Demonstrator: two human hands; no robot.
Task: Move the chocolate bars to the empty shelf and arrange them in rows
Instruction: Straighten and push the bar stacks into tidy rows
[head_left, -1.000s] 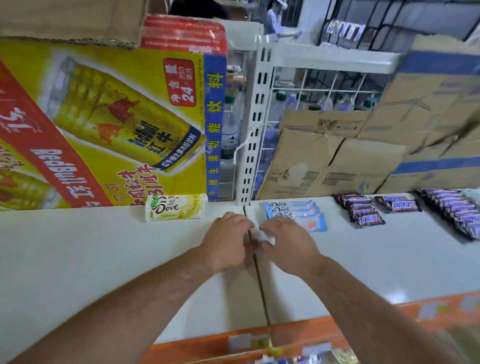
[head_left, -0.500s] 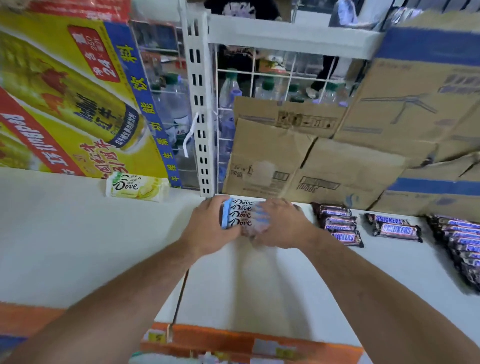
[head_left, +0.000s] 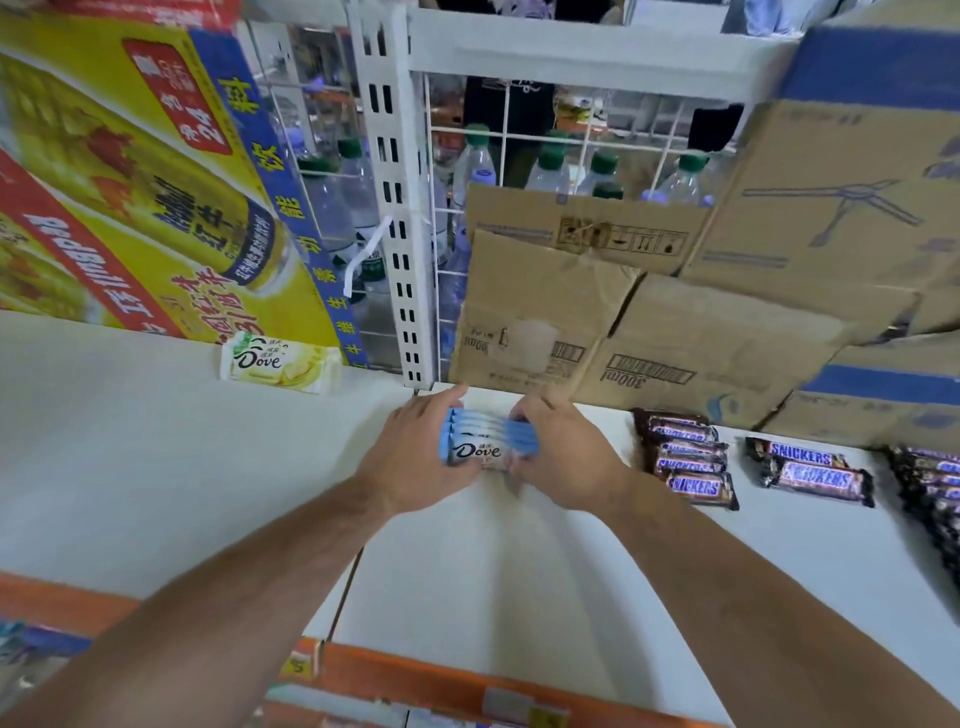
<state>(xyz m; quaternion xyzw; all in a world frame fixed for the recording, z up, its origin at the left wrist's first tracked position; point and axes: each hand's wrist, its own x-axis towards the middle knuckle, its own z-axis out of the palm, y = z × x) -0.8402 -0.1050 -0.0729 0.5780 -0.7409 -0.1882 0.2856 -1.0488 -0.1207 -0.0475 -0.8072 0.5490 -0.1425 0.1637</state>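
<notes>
A small stack of blue-and-white Dove bars lies on the white shelf near the upright post. My left hand presses against its left end and my right hand against its right end, squeezing the bars together between them. One pale yellow Dove bar lies alone further left at the back of the shelf. To the right of my hands lie a row of Snickers bars, a Snickers pair and a further Snickers row at the right edge.
A yellow Red Bull carton stands at the back left. Brown cardboard boxes stand behind the bars on the right. A white perforated post and wire grid with water bottles rise behind. An orange price strip edges the shelf front.
My hands went from the shelf joint to the blue Dove bars, closed in on both ends and gathered them into a tight stack. The view shifted right and closer.
</notes>
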